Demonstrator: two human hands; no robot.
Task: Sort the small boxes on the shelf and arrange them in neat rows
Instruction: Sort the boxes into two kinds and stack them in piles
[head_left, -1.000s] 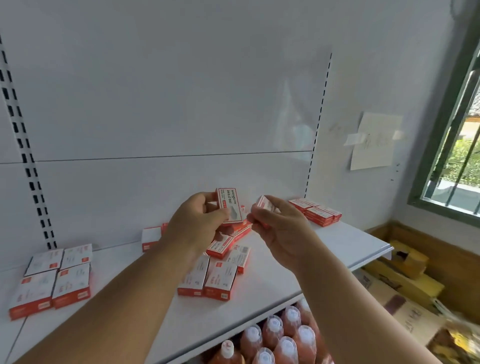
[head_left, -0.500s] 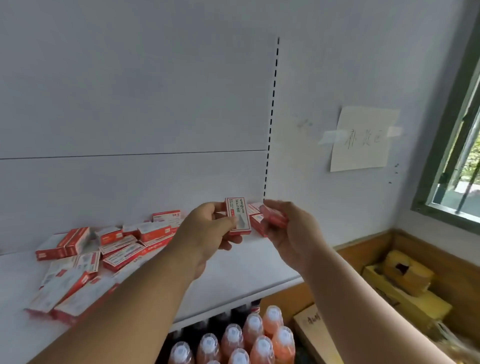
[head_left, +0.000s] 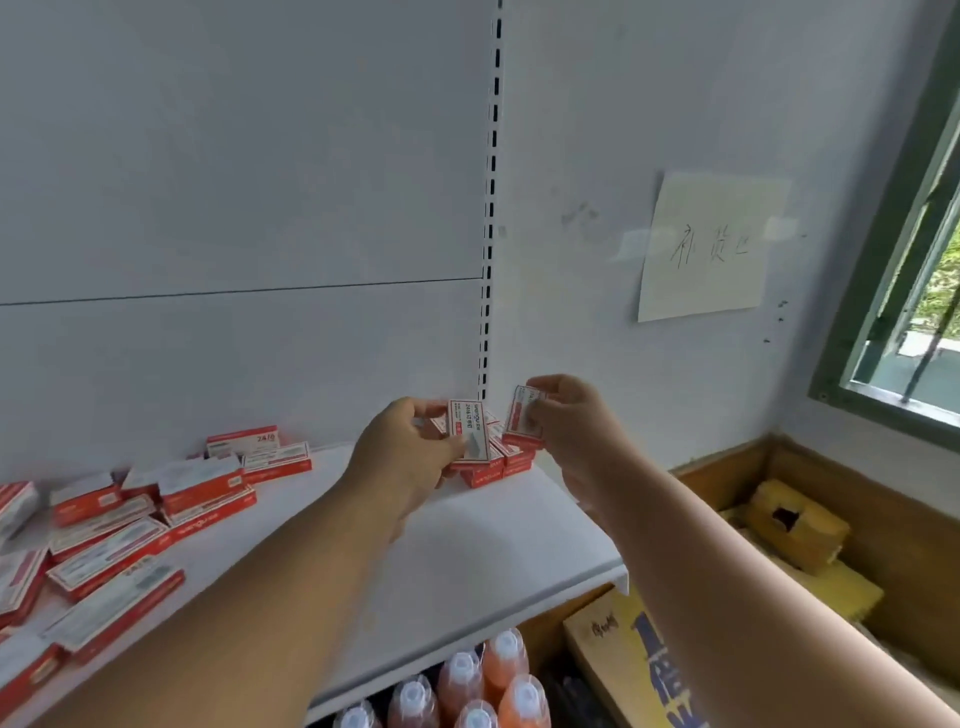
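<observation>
My left hand (head_left: 410, 457) grips a small red-and-white box (head_left: 469, 430) upright by its edge. My right hand (head_left: 576, 431) pinches a second small box (head_left: 523, 415) of the same kind, just to the right of the first. Both boxes hover over a neat stack of boxes (head_left: 498, 465) at the back right corner of the white shelf (head_left: 467, 551). A loose jumble of several boxes (head_left: 130, 514) lies scattered over the shelf's left part.
Orange bottles with white caps (head_left: 467, 686) stand on the level below the shelf. Cardboard cartons (head_left: 795, 525) sit on the floor at the right, under a green-framed window (head_left: 914, 291). A handwritten paper note (head_left: 709, 244) is taped to the wall.
Both hands have carried their boxes rightward from the scattered pile to the stack at the shelf's right end. The view swung right with them.
</observation>
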